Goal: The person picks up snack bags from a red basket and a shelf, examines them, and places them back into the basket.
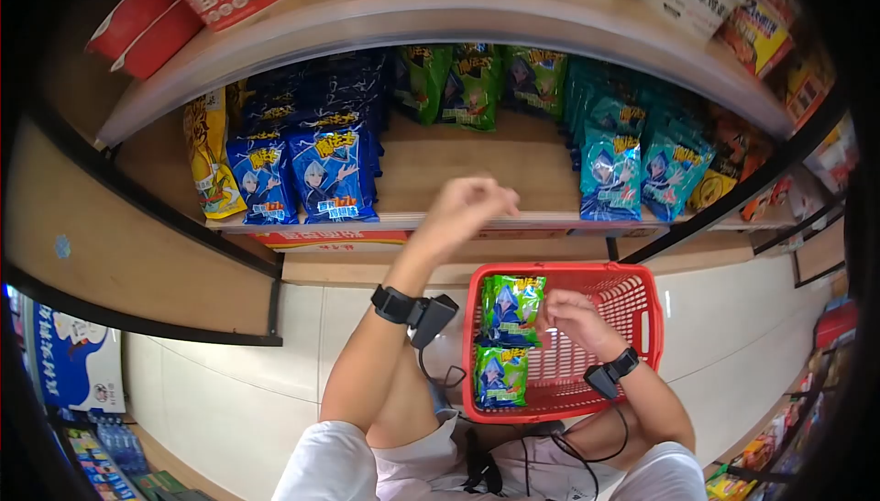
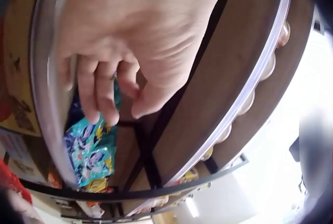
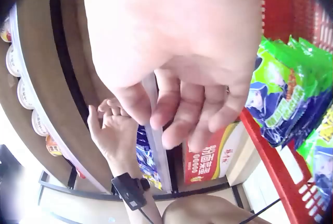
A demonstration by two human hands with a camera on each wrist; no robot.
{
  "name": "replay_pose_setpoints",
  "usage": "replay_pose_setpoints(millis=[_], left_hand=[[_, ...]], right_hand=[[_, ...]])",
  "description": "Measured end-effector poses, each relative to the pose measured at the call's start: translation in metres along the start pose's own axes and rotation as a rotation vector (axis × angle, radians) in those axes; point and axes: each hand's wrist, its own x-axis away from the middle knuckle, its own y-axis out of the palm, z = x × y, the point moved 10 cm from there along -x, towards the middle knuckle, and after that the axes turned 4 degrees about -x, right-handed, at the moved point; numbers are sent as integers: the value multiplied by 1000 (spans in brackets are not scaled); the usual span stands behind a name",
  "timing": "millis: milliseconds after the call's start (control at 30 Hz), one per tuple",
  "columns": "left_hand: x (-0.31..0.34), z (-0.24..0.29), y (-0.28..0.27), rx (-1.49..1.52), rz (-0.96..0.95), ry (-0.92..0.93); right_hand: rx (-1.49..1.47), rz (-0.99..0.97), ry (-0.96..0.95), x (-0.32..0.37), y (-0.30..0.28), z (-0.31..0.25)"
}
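My left hand (image 1: 469, 209) is over the front edge of the shelf (image 1: 477, 166), fingers loosely bent around nothing. In the left wrist view, teal snack packets (image 2: 93, 151) appear beyond its fingertips. My right hand (image 1: 577, 319) hovers over the red basket (image 1: 653, 318), its fingers relaxed and holding nothing. Close beside those fingers, green snack packets (image 1: 511, 310) stand in a stack along the basket's left side, with a second green stack (image 1: 500, 377) nearer my body. The right wrist view shows several green packets (image 3: 281, 94) packed upright together.
Blue packets (image 1: 332, 171) fill the shelf's left, beside a yellow packet (image 1: 213, 157). More green packets (image 1: 471, 88) stand at the back, teal ones (image 1: 610, 176) on the right. An upper shelf (image 1: 440, 20) with noodle tubs overhangs them. A red carton (image 1: 330, 241) lies below.
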Motion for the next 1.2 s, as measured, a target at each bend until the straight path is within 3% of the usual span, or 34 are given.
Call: replay_pose_setpoints(millis=[67,167,333,433,467,567,700,833,900,967,1033,1133,1200], left_hand=[[-5,1,-53,-58,291,108],[-1,-7,-95,67,623,66],[-32,-8,-95,203,582,142],[-53,-27,-102,225,696,134],[-54,-22,-99,124,632,200],[-48,-11,-92,-79,619,74],[-65,-15,-85,-179,541,293],[-67,-23,-80,-242,467,206],[-66,-19,-77,-311,459,207],[-68,-18,-76,-311,475,212],[-72,-29,-74,-358,423,105],[-69,-16,-77,-343,573,309],[-75,-33,-80,-207,550,244]], right_hand=[[-17,110,-96,-3,-4,-18],[115,151,-168,-14,13,-48],[207,188,-247,-67,49,-119],[267,289,-339,-108,49,-159],[340,347,-386,-122,50,-173],[535,497,-518,-166,31,-202],[760,605,-683,-209,-3,-221],[889,555,-372,-247,-14,-220],[1134,677,-533,-251,-16,-232],[1330,666,-580,-255,-11,-234],[1261,604,-516,-253,-8,-229],[1285,562,-451,-256,-18,-227],[1251,507,-507,-253,-14,-227]])
